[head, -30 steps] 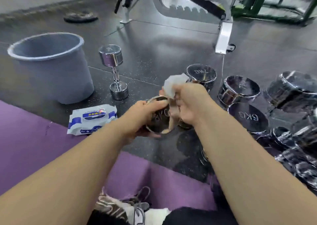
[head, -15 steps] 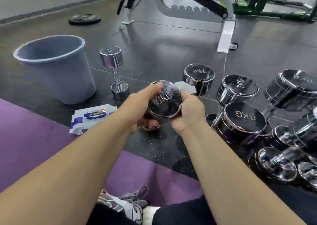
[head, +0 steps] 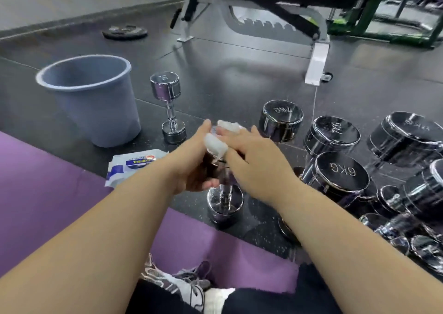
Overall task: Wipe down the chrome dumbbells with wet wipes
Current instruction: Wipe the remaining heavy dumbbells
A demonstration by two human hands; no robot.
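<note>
A chrome dumbbell (head: 224, 204) stands on end on the black floor right in front of me, its lower head and handle showing. My left hand (head: 191, 160) grips its upper head from the left, hiding most of it. My right hand (head: 259, 160) lies over the top of that head and holds a crumpled white wet wipe (head: 217, 146) against the chrome. The pack of wet wipes (head: 134, 165) lies flat on the floor just left of my left wrist.
A grey plastic bucket (head: 96, 103) stands at the left. A small chrome dumbbell (head: 169, 107) stands upright beside it. Several more chrome dumbbells, marked 7KG (head: 281, 119) and 6KG (head: 340, 172), crowd the right. A weight bench (head: 316, 59) and weight plate (head: 124, 32) lie behind; a purple mat (head: 48, 194) is under me.
The dumbbell, held tilted up in both hands with its 6KG face toward me, now stands on end on the floor. My right hand has moved onto its top with the wipe.
</note>
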